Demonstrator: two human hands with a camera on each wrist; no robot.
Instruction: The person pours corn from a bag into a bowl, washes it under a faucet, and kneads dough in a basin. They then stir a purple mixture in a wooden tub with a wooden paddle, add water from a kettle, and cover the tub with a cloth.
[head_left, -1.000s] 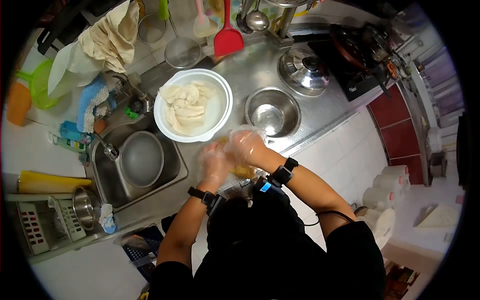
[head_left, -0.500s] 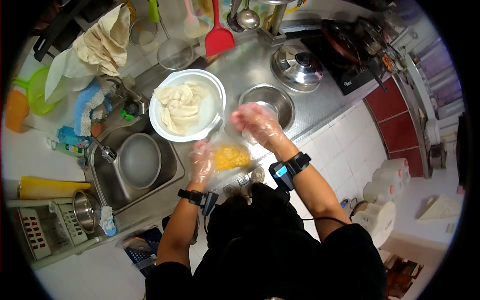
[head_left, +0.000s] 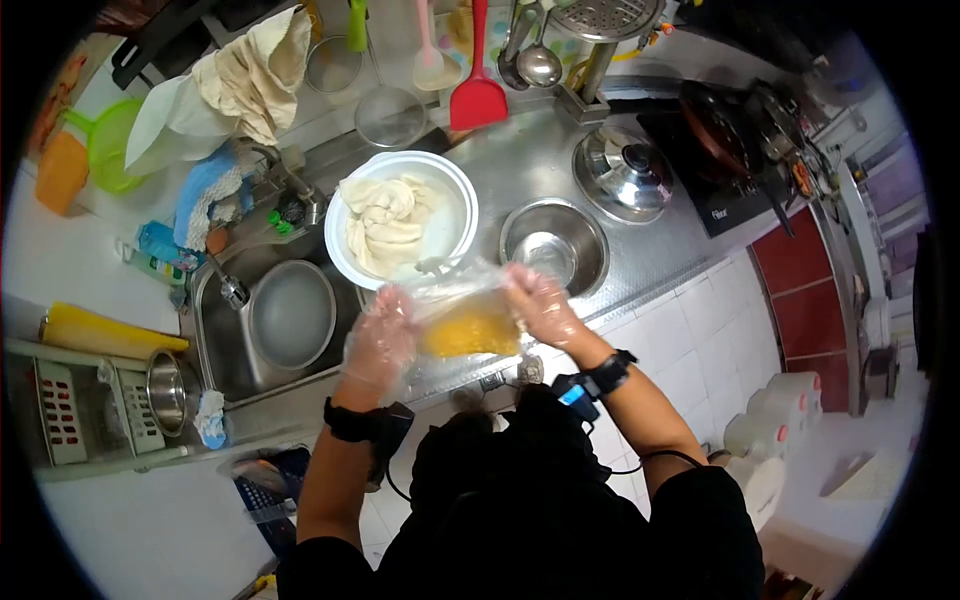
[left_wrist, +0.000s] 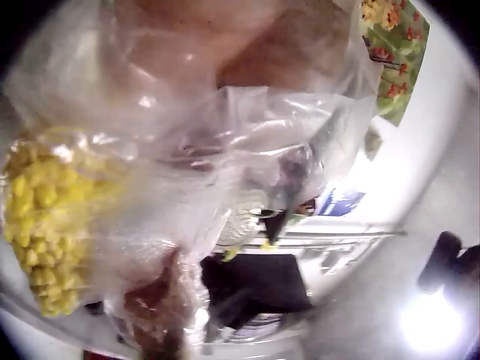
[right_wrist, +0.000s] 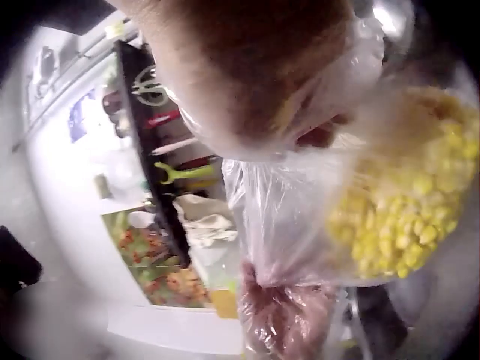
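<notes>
A clear plastic bag of yellow corn kernels (head_left: pixel 470 332) hangs between my hands at the counter's front edge. My left hand (head_left: pixel 380 338), in a loose clear plastic glove, pinches the bag's upper left side. Gloved the same way, my right hand (head_left: pixel 545 308) grips its upper right corner. The plastic is drawn out between them, and the corn (left_wrist: pixel 49 225) bulges in the lower part. From the right wrist, the kernels (right_wrist: pixel 409 214) show plainly through the film. Just beyond the bag stands a white basin (head_left: pixel 460 215) with a wet, cream-coloured cloth (head_left: pixel 385 220) in it.
An empty steel pot (head_left: pixel 555 245) stands right of the basin, with a domed steel lid (head_left: pixel 625 175) behind it. To the left is the sink (head_left: pixel 215 340) holding a round grey pan (head_left: pixel 293 315). A black stove (head_left: pixel 725 205) lies at far right.
My hands were together over the bag at first. My right hand then swung out towards the pot while the left held the bag. Now it has come back and grips the bag's other side.
</notes>
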